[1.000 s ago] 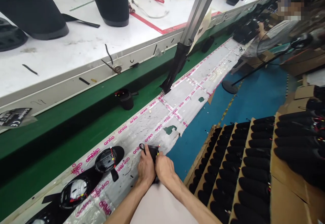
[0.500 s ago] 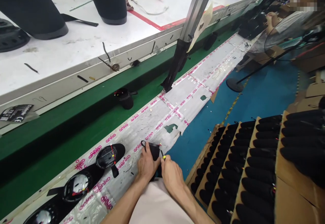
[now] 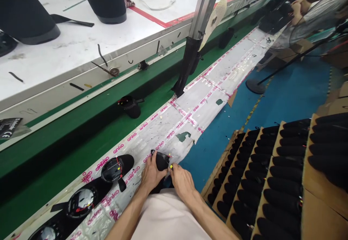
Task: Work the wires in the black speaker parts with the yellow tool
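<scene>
Moved nearer right end of black casing (image 3: 162, 162) clasped in left hand (image 3: 152, 173): yellow connector (image 3: 171, 166) pinched in right hand (image 3: 182, 181).

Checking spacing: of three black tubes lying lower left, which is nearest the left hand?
The topmost tube; both others lie farther from the left hand, lower down.

1. Here's the long shelf (image 3: 152, 135), greyish white, striped with pink "anko" lettering!
2. Beyond the shelf, a deep green surface (image 3: 67, 153), then a white tabletop (image 3: 78, 37) crossed by red tape (image 3: 148, 17)!
3. Over the shelf, a black case (image 3: 162, 162), small yellow piece (image 3: 171, 166) beside it!
4. On the shelf's near end, black shells (image 3: 127, 162), red and yellow wires (image 3: 119, 164)!
5. Right of the shelf: blue floor (image 3: 223, 138), yellow line (image 3: 254, 108), tan cardboard (image 3: 317, 196), black cylinders (image 3: 282, 198)!
</scene>
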`<state>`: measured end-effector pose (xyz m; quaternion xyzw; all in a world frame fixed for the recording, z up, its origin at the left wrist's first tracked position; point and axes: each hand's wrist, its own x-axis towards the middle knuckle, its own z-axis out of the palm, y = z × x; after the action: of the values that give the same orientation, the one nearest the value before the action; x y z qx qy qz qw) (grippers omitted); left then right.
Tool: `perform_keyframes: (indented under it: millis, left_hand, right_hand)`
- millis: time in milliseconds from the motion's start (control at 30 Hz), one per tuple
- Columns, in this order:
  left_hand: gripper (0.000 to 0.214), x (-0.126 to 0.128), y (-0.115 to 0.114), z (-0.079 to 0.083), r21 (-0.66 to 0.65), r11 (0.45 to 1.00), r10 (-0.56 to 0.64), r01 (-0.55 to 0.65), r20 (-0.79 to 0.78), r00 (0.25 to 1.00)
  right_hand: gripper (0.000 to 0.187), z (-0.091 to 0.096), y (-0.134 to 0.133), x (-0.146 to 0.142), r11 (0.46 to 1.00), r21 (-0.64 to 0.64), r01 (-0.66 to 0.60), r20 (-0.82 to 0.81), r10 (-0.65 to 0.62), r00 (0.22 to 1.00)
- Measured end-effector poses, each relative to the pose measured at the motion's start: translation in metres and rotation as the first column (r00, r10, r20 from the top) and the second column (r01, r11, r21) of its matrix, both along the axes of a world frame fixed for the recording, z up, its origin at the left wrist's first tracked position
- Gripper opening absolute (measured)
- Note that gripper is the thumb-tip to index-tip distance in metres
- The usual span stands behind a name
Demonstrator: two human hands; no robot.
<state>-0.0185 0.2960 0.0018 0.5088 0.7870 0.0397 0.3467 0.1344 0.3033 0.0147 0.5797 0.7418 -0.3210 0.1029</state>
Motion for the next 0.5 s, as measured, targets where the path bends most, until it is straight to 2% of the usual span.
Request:
perform_keyframes:
  millis: [200, 500]
  left_hand:
    - [0.091, 0.004, 0.001, 0.002, 0.019, 1.0, 0.018, -0.019, 0.021, 1.0]
    - [0.092, 0.003, 0.002, 0.0, 0.031, 0.999, 0.03, -0.031, 0.031, 0.999]
  right_hand:
    - [0.026, 0.002, 0.011, -0.005, 0.999, 0.018, -0.049, 0.0, 0.049, 0.999]
    - [0.027, -0.002, 0.013, -0.004, 0.991, 0.024, -0.133, 0.058, 0.131, 0.99]
